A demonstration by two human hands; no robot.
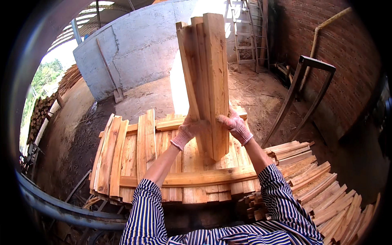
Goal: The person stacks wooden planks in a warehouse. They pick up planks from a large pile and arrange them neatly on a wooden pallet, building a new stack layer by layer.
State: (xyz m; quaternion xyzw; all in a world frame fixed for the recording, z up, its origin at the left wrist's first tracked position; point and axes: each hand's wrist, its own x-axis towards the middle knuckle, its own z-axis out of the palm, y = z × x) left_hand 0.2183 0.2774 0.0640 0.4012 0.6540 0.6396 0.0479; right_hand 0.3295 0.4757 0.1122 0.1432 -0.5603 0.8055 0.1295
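Between my two gloved hands stands an upright bundle of wooden boards (pixel 208 81), several pieces pressed side by side. My left hand (pixel 188 130) is closed against its left side, and my right hand (pixel 236 125) grips its right side with the thumb across the front board. Below the bundle lies a stack of boards (pixel 190 190), with a crosswise wooden strip (pixel 196 177) near its front edge and another strip (pixel 169 123) farther back. Several loose boards (pixel 110 157) lie lengthwise on the stack's left part. The bundle's lower end is over the stack; whether it touches cannot be told.
A pile of boards (pixel 318 183) spreads at the right. Beyond it stands a dark angled frame (pixel 316 63) before a brick wall (pixel 339 49). A shovel (pixel 108 69) leans on the pale concrete wall (pixel 143 45); a ladder (pixel 245 32) stands behind. A blue metal rail (pixel 65 210) curves at lower left.
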